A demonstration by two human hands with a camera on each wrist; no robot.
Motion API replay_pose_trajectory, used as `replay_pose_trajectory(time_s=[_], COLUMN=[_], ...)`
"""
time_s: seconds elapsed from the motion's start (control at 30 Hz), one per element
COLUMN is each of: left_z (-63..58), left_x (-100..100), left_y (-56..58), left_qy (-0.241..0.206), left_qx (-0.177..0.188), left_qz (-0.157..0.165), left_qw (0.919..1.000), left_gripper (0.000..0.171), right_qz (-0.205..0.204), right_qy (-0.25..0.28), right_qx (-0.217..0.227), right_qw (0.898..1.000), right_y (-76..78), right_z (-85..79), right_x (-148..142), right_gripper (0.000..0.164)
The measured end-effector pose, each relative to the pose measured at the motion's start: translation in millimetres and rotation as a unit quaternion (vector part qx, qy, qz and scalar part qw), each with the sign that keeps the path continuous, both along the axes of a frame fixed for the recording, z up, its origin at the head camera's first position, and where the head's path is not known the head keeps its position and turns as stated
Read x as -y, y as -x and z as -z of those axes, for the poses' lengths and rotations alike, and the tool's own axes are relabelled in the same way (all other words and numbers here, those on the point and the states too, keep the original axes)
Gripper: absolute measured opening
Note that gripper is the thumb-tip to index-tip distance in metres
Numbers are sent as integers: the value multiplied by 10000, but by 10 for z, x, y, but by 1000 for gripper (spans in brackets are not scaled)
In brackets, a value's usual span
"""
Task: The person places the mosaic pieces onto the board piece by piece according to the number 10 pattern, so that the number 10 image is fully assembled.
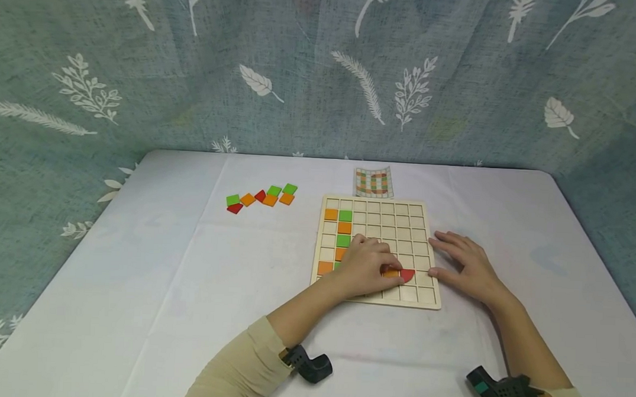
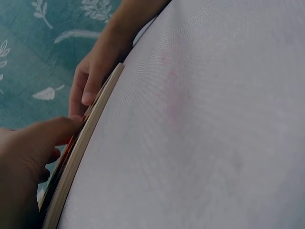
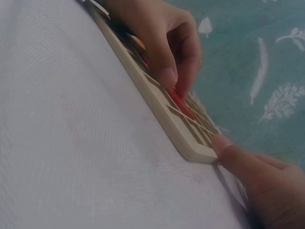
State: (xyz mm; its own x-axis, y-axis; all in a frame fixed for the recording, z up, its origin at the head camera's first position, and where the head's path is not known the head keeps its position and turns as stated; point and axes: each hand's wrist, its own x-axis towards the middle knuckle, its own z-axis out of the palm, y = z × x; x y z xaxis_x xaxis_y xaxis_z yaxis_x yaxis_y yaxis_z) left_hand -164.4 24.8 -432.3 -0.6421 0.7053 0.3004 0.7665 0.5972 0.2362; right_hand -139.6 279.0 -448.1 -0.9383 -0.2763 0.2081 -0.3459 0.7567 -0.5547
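Note:
A pale wooden grid board [image 1: 408,293] lies on the table. My left hand [image 1: 367,266] reaches over its lower half, thumb and index finger pinching the edge of a red quarter-round tile [image 1: 408,275] at a cell in the lower right. In the right wrist view this red tile [image 3: 181,104] shows below the fingertips. An orange tile [image 1: 391,273] sits just left of it, partly covered by the fingers. My right hand [image 1: 466,265] lies at the board's right edge with fingers spread, its thumb touching the rim. Orange and green tiles [image 1: 345,215] fill some cells at the left; my left hand hides others.
A small printed pattern card [image 1: 374,182] lies behind the board. Loose green, orange and red tiles [image 1: 270,200] are scattered to the left on the white tablecloth [image 1: 229,289]. A leaf-patterned curtain [image 1: 311,103] hangs behind the table.

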Motion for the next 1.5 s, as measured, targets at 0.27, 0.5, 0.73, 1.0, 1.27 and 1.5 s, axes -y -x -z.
replay_pose_trajectory(time_s=[0.27, 0.5, 0.73, 1.0, 1.27, 1.5], left_z=[-11, -27, -15, 3, 45, 72], left_x=[82, 178, 343, 655, 1038, 1368], left_y=[11, 24, 87, 193, 317, 416], left_qy=[-159, -76, -263, -896, -1384, -1615], left_qx=[450, 893, 1293, 1612, 1856, 1925], left_qz=[-220, -236, -222, -424, -803, -1325], left_qw=[9986, 9957, 9910, 9819, 9695, 9588], left_gripper=[28, 34, 39, 38, 37, 35], right_qz=[-64, -42, 20, 59, 83, 91], right_qy=[108, 87, 105, 67, 37, 22], right_qx=[-8, -69, 39, 5, -20, -26], right_qw=[9999, 9999, 9999, 10000, 10000, 10000], right_y=[25, 30, 14, 12, 13, 11], right_z=[8, 15, 11, 19, 28, 30], right_x=[-26, -32, -12, -6, 0, -3], right_gripper=[62, 62, 63, 64, 65, 65])
